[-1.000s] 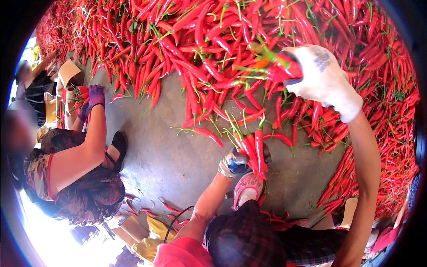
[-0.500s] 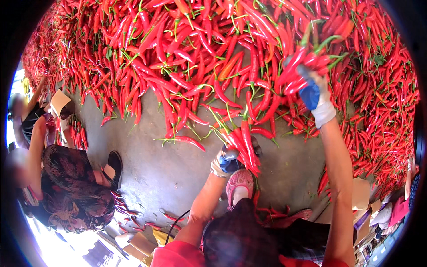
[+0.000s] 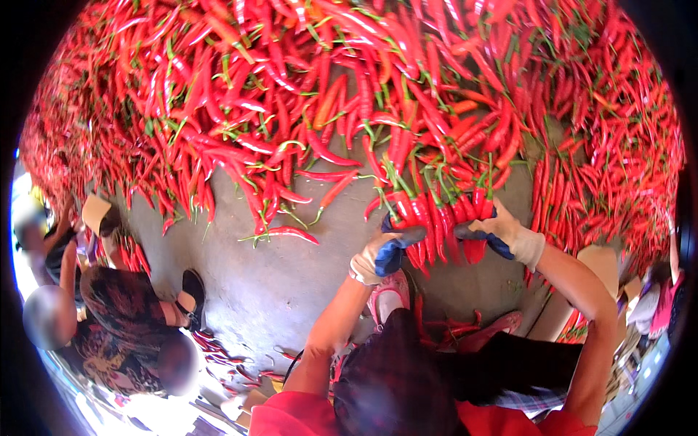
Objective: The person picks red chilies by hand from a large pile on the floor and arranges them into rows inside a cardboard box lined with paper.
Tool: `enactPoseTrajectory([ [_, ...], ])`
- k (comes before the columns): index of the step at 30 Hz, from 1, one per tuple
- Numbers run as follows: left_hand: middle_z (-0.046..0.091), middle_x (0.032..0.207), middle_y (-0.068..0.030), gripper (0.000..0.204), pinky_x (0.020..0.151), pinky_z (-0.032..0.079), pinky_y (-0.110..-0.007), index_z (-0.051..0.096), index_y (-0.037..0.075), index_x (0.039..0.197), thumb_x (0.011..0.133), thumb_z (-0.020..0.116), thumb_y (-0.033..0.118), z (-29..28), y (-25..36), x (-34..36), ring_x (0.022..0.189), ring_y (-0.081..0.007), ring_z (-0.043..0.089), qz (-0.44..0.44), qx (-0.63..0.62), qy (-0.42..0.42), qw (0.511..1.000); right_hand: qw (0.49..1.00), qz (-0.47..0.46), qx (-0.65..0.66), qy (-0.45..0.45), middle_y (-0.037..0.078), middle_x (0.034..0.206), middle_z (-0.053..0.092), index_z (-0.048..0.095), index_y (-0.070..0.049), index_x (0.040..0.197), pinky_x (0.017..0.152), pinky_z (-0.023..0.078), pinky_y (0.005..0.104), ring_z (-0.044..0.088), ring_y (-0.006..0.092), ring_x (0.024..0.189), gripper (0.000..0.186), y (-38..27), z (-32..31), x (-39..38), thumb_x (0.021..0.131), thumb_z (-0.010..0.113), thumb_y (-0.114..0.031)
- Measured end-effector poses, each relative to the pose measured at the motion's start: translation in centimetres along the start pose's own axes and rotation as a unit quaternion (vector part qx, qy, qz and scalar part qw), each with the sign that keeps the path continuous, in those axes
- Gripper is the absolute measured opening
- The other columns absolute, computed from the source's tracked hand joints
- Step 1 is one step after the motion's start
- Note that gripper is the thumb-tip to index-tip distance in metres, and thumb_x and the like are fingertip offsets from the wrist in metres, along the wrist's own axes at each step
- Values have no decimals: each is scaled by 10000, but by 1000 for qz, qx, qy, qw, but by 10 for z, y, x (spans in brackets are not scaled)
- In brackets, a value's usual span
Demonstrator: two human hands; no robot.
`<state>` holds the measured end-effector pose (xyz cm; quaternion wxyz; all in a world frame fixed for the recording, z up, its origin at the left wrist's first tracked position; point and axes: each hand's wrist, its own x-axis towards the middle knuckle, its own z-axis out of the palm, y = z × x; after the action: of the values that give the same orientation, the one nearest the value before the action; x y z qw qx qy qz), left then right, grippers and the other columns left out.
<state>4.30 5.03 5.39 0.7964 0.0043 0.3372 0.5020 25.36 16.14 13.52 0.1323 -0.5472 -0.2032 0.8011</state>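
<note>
Left hand [image 3: 385,248]: white glove with blue and dark grip areas, closed about the lower left side of a bunch of red chillies [image 3: 422,221]; thumb laid across the front, the fingers behind largely hidden. Right hand [image 3: 507,234]: matching glove, pinching a second handful of chillies [image 3: 478,207] from the right, thumb in front. The 2 handfuls stand side by side between the hands, apparently touching at the middle; which hand bears the centre pods cannot be told. Position: above the grey floor [image 3: 240,283], just short of the chilli heap [image 3: 291,65], green stems toward the heap, tips toward the wearer; the pink shoe [image 3: 387,294] shows just below the left glove. Step in hand, as judged: joining 2 handfuls into 1 bunch, stems all facing alike. Next move, as judged: calls for the right hand to press its pods flush against the left bunch and level the stem ends, the left hand keeping a firm but unbruising hold; loosely seated pods could slip out at the join. Adjacent: 1 loose chilli [image 3: 291,233] on the floor, before the heap; at left, a seated co-worker in dark patterned clothing [image 3: 120,298].
</note>
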Motion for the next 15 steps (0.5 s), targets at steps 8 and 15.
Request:
enactPoseTrajectory([
  [8,648,926,-67,305,752,487,-292,599,1,996,702,673,35,58,-44,30,829,-152,607,-29,289,-4,957,986,35,-55,154,86,905,621,411,-29,1178,713,500,276,607,156,794,523,70,-74,-14,730,681,-16],
  [15,622,1021,-104,444,873,446,-346,587,-8,1032,625,734,92,83,-58,54,960,-216,583,170,548,-213,791,962,-248,-45,101,72,1055,574,482,9,1110,879,433,323,533,168,964,635,102,-96,-53,568,797,-89],
])
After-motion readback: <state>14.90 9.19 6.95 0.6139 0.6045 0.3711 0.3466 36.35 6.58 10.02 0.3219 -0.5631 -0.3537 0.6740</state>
